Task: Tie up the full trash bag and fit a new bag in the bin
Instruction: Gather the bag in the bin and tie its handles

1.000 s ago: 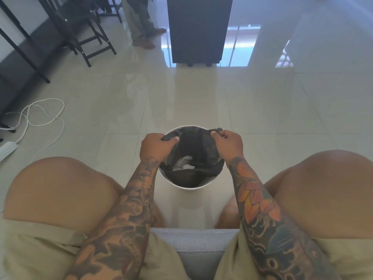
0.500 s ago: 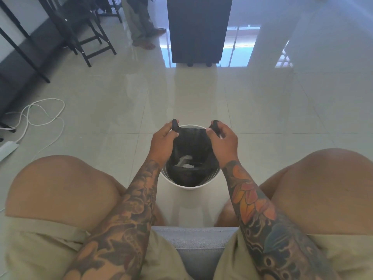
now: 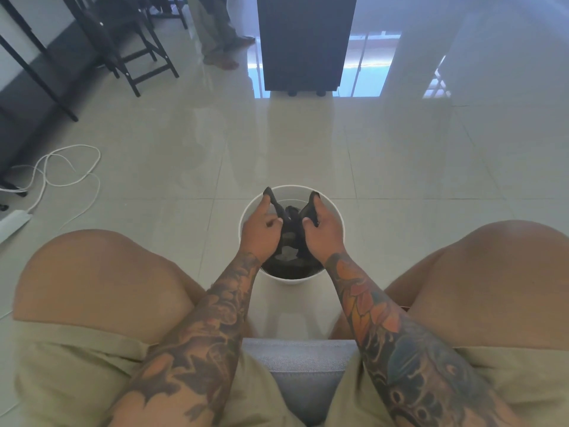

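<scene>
Floor (image 3: 400,167): glossy pale tiles fill the view from 9 o'clock across to 3 o'clock.
Cabinet (image 3: 304,41): a dark upright unit stands on the floor at 12 o'clock, well apart from the bin.
Chairs (image 3: 129,47): dark-framed, at 11 o'clock.
Other person (image 3: 218,32): only trouser legs and feet show, just left of the cabinet.
Knees: bare, in pale shorts (image 3: 80,374), spread at 8 and 4 o'clock, with the bin between them.
Seat (image 3: 303,365): a grey cushion edge at 6 o'clock, between the thighs.
Cable (image 3: 61,167): a white cord looped on the floor at 9 o'clock, beside a white power strip (image 3: 12,221).
Bin (image 3: 252,208): white, round, upright on the floor at centre.
Trash bag (image 3: 291,266): black, sitting inside the bin, its top gathered inward away from the rim; something pale shows through the opening.
Left hand (image 3: 260,224): fingers closed around one bunched bag corner, whose tip pokes up past the fingertips.
Right hand (image 3: 323,224): fingers closed likewise on the opposite corner; the two hands are near each other above the bin's mouth, not touching.
</scene>
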